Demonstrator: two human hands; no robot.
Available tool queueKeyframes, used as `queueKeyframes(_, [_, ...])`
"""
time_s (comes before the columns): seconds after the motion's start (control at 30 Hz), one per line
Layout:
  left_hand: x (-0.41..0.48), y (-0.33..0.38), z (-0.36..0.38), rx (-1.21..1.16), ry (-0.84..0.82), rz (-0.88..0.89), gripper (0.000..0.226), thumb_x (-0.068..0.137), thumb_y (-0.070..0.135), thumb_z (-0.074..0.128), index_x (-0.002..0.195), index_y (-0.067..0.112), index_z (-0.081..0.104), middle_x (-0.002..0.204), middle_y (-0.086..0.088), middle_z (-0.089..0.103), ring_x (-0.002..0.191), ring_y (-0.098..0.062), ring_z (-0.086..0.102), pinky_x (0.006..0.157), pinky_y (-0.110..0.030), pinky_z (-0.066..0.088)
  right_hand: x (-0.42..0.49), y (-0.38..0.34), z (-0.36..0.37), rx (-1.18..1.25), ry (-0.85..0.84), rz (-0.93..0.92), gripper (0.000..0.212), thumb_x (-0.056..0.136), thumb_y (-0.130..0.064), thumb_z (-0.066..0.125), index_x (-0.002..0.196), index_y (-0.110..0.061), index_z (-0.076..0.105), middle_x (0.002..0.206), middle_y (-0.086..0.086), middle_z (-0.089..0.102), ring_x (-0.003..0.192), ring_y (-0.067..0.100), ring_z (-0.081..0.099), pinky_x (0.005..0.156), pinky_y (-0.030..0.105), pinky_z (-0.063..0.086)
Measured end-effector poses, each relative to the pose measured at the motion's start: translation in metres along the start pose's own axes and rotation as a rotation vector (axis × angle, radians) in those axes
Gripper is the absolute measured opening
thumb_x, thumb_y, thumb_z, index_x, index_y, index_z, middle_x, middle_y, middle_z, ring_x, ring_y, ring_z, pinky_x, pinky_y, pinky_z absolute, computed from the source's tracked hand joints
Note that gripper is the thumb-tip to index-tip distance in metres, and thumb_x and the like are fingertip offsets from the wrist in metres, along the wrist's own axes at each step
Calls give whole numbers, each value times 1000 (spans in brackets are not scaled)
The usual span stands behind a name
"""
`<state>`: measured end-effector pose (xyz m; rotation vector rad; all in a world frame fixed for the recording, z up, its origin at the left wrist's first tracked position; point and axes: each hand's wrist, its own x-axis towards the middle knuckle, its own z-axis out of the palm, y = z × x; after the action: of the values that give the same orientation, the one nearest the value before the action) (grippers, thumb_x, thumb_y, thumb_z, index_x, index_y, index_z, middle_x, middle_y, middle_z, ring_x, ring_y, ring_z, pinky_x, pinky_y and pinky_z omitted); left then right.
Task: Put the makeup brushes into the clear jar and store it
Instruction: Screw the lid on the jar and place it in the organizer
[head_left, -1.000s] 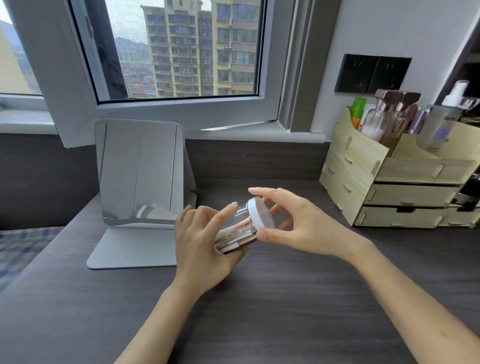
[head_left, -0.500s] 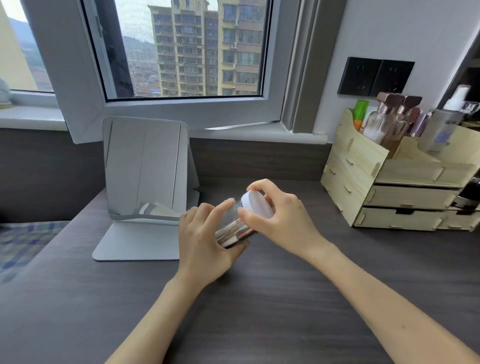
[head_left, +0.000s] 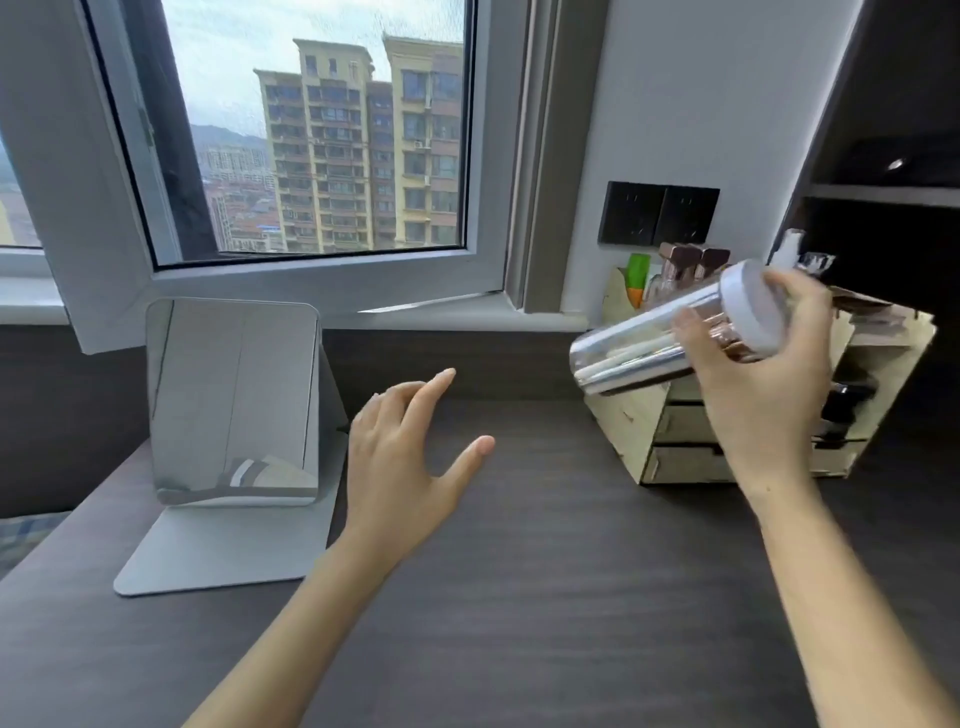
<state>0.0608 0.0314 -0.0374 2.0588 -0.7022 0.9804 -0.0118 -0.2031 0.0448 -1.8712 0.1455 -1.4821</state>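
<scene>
Desk (head_left: 519, 597) below you, organizer (head_left: 779, 415) and dark shelf (head_left: 883, 197) off to your right. Your right hand (head_left: 763, 374) grips the jar (head_left: 639, 348) in the air before the organizer, tilted, lid (head_left: 753, 306) up-right toward the shelf, brushes (head_left: 623, 364) inside. Your left hand (head_left: 405, 457) hovers spread and empty, well apart, so storing looks like the right's job.

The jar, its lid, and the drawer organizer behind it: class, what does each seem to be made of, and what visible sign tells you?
Clear jar: transparent, glossy, likely plastic or glass; the brushes show through the wall.
Lid: opaque white, matte, probably plastic.
Drawer organizer: pale unfinished wood or plywood; flat panels with notched joints at the edges.
</scene>
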Motion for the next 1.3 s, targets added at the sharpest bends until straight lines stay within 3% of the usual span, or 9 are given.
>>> queueKeyframes(0.1, [10,-5,2,-27,49,-32,53,80,48,55,121,14,57,104,-2,62,97,-21,54,87,-37,43,42,24,-25,-165,190,-49,57,76,-39,69,121,-12,48,123,12,52,95,-5,45,84,2,35])
queueKeyframes(0.17, [17,-4,6,-24,61,-26,50,80,46,55,118,14,58,101,-2,63,94,-20,53,85,-31,40,63,41,-31,-217,209,-42,58,75,-39,68,123,-13,47,126,16,48,104,6,50,90,16,41])
queueKeyframes(0.23, [24,-3,12,-27,65,-22,48,80,45,55,116,13,59,100,-2,63,93,-21,54,84,-31,40,77,57,-30,-285,177,-21,57,77,-37,67,125,-14,45,128,17,44,111,24,52,89,17,35])
queueKeyframes(0.3, [30,-1,17,-35,69,-24,47,80,44,54,115,13,60,100,-2,63,93,-22,54,83,-32,41,88,72,-25,-329,136,-17,57,78,-35,68,125,-12,46,129,18,43,113,27,50,88,12,29])
queueKeyframes(0.47, [40,1,26,-26,67,-22,44,80,43,54,114,15,60,99,-1,63,91,-20,54,81,-29,38,104,95,-15,-395,55,-16,56,78,-34,68,125,-13,46,128,20,41,112,32,48,94,33,40])
queueKeyframes(0.63, [41,-1,29,-15,48,-27,44,80,43,54,112,14,61,98,-2,63,90,-22,55,80,-34,42,126,93,-12,-550,-24,64,60,77,-32,71,125,-11,42,128,24,43,105,43,53,88,41,44])
queueKeyframes(1.0, [42,-4,29,3,46,-27,44,79,42,53,112,14,61,99,-2,63,90,-22,55,80,-31,40,147,114,3,-615,-362,140,61,74,-30,76,126,-10,52,124,25,43,109,42,50,97,40,40])
queueKeyframes(1.17, [43,-3,32,-5,45,-26,45,79,42,53,113,14,61,99,-2,63,91,-21,54,80,-30,39,149,117,12,-617,-381,195,67,78,-26,73,136,-11,42,131,25,38,117,41,46,103,40,37])
queueKeyframes(1.3, [45,-2,36,-16,48,-25,45,78,41,53,113,14,60,98,-1,63,90,-20,54,78,-29,38,132,118,10,-531,-220,140,66,75,-19,75,126,-3,37,128,26,42,113,38,47,94,39,40])
